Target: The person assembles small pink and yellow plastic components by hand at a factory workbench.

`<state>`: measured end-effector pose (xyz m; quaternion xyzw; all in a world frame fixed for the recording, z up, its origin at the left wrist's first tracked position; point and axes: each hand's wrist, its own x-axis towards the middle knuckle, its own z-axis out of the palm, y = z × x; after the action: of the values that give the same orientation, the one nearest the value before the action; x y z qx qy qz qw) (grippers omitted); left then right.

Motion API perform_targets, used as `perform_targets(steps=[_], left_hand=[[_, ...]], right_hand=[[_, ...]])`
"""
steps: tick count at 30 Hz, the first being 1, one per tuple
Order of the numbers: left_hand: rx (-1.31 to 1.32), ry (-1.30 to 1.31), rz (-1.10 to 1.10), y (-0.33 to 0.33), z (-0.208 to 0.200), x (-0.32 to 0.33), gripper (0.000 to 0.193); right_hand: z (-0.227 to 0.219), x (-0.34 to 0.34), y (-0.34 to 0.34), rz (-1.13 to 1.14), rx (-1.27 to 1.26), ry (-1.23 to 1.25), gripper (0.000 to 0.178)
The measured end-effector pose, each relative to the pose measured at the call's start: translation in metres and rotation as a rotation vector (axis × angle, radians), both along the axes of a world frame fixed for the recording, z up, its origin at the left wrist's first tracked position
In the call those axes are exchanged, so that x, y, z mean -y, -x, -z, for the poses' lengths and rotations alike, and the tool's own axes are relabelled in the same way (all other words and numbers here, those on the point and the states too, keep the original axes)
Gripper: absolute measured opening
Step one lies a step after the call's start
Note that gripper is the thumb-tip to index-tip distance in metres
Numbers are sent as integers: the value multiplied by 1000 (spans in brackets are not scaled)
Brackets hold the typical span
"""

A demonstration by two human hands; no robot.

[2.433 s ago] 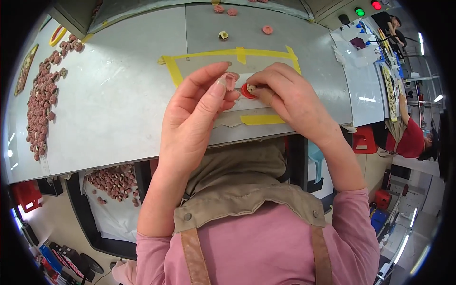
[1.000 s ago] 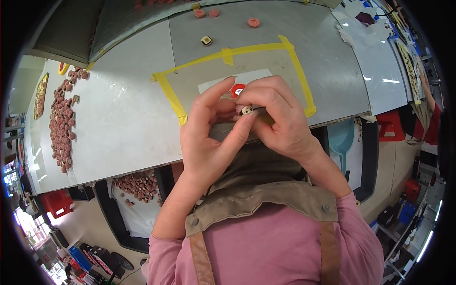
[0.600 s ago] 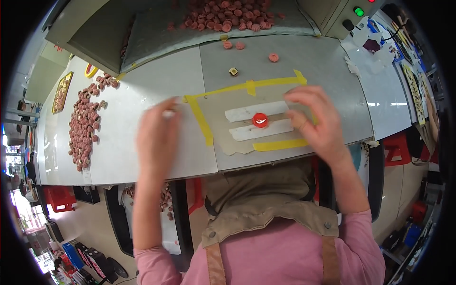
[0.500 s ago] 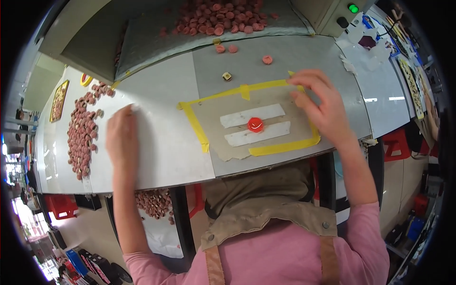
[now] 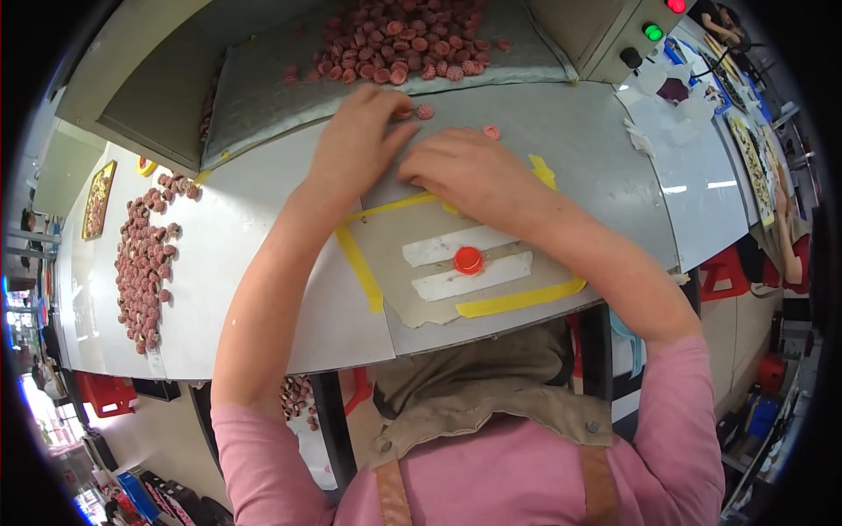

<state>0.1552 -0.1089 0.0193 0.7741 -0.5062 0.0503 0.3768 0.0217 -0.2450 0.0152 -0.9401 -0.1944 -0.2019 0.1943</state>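
My left hand [image 5: 358, 140] reaches to the front lip of the lined chamber, its thumb and fingers curled around a small pink ridged cap [image 5: 403, 114]. Another pink cap [image 5: 424, 111] lies just right of those fingertips. My right hand [image 5: 465, 171] is close beside it, palm down, fingers bent together at the table; whatever is under the fingertips is hidden. Below the right forearm, a round glossy red piece [image 5: 468, 260] sits between two white strips [image 5: 474, 277] on a beige sheet [image 5: 386, 254] edged with yellow tape [image 5: 360, 267].
Many pink caps [image 5: 395, 44] are heaped inside the chamber [image 5: 263, 88]. Pink pieces [image 5: 145, 263] spread over the table's left side, near a yellow-framed tray [image 5: 99, 200]. A loose pink cap [image 5: 491, 132] lies beyond my right hand. Another person's arm [image 5: 794, 254] shows at far right.
My left hand has moved right and away from me to the pink cap. My right hand has swung left from the sheet's far right corner, over its far edge. The view has tilted slightly upward.
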Motion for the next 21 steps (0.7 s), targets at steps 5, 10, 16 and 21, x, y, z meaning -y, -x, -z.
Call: perform_targets(steps=[5,10,16,21], left_hand=[[-25,-44,24,13,11,-23,15],[-331,-21,-57,50,-8,-64,22],[-1155,299,-95,113,-22,-91,35],[-1290,377,-183,146,-4,-83,36]], right_hand=[[-34,9,62,214,-222,-215,18],[-30,27,104,288,-246,4,21],[-27,23,114,301,-316,-151,20],[-13,38,116,329,-237,-137,17]])
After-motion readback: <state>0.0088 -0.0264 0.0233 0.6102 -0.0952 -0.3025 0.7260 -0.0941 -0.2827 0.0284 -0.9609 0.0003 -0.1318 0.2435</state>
